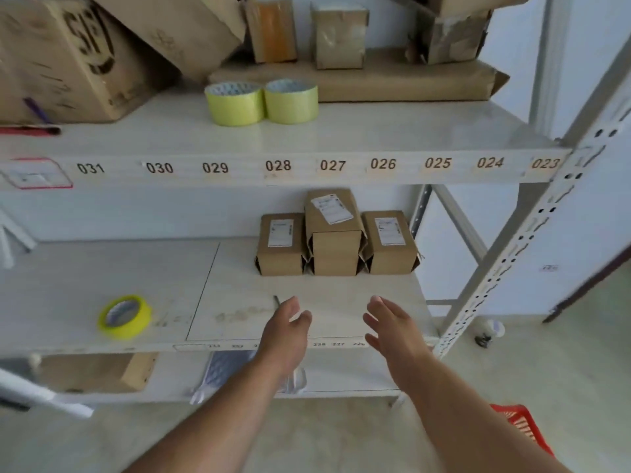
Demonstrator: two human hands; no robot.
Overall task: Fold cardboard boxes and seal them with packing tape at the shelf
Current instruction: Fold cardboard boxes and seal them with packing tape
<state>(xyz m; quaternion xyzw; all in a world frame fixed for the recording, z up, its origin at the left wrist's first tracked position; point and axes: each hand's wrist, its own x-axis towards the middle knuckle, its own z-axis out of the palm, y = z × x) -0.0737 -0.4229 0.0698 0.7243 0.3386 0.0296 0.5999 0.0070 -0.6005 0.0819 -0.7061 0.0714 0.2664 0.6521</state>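
Note:
Three small labelled cardboard boxes (336, 235) stand side by side at the back of the middle shelf (102, 268), with a fourth lying on the middle one. My left hand (286, 331) and my right hand (389, 327) hover over the shelf's front edge, a little in front of the boxes, palms facing each other, fingers relaxed, holding nothing. A yellow tape roll (125, 316) lies on the same shelf to the left of my hands. Two more yellow tape rolls (263, 102) stand on the upper shelf.
The upper shelf (409, 128) carries large cardboard boxes (68, 56), a flat brown parcel and small taped boxes. Number labels run along its front edge. A slotted metal upright (512, 254) stands at the right. A red basket (522, 428) sits on the floor at lower right.

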